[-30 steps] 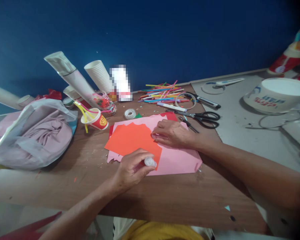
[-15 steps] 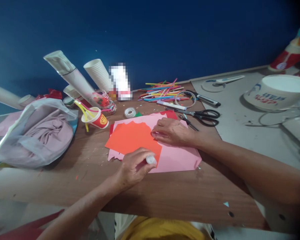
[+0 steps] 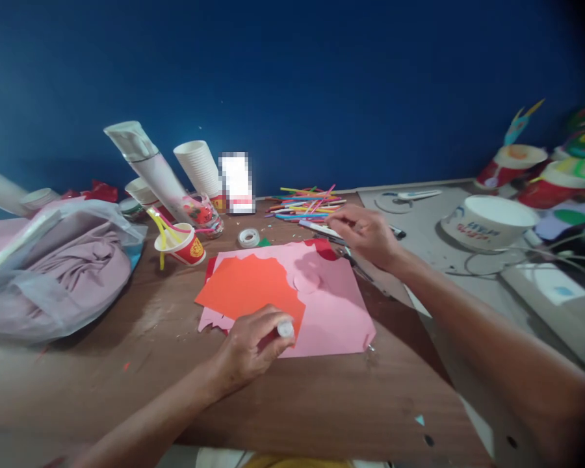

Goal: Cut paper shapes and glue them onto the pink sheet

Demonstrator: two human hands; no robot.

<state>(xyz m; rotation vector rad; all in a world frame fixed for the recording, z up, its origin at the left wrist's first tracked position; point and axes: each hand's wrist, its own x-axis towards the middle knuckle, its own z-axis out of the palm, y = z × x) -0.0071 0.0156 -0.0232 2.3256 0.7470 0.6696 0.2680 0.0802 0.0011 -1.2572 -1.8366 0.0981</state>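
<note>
My left hand (image 3: pixel 253 348) closes thumb and fingers around a small thing with a round, whitish translucent end (image 3: pixel 285 328); the rest of it is hidden in the grip. This hand rests over the lower edge of an orange paper sheet (image 3: pixel 244 289) with a scalloped edge. Under that lies a larger pink paper sheet (image 3: pixel 338 312), and a small round pink paper piece (image 3: pixel 306 281) sits on it beside the orange edge. My right hand (image 3: pixel 363 235) is raised past the pink sheet's far right corner, above a white marker (image 3: pixel 316 227) and the scissors, fingers curled together. Whatever they may hold is hidden.
Colourful pipe cleaners (image 3: pixel 305 203) lie in a pile at the back. A tape roll (image 3: pixel 248 238) and a red-and-white paper cup (image 3: pixel 188 246) stand left of centre. A plastic bag of cloth (image 3: pixel 73 260) fills the left side; a white tub (image 3: pixel 487 221) stands at right.
My right hand has lifted off the pink paper and moved away towards the tools, uncovering the round pink piece. My left hand keeps its grip. The view has shifted.
</note>
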